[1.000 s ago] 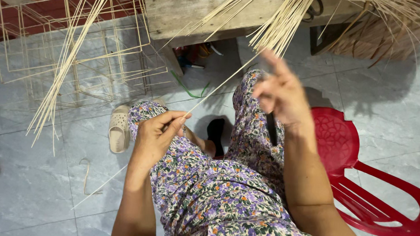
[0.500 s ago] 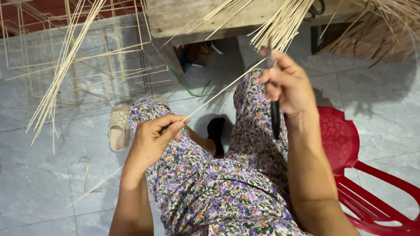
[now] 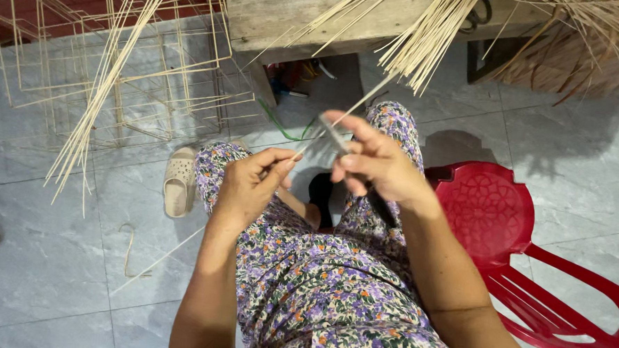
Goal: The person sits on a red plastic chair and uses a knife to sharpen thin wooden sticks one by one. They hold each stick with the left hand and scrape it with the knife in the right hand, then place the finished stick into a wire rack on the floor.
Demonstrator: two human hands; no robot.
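Bamboo strip (image 3: 368, 100) runs between both hands: left hand (image 3: 250, 185) fingers pinch its near end, right hand (image 3: 376, 163) grips a knife (image 3: 328, 136) against it.

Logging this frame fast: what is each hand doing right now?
Left hand: closed, pinching the near end of a thin bamboo stick.
Right hand: closed on a blade held against that stick.

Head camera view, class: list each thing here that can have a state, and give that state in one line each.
Left hand: closed, pinching the thin pale bamboo strip.
Right hand: gripping a grey knife blade against the strip.
Red plastic chair: tipped on its side on the floor.
Beige slipper: off, lying upright.
Square bamboo stick frames: assembled, uncovered.
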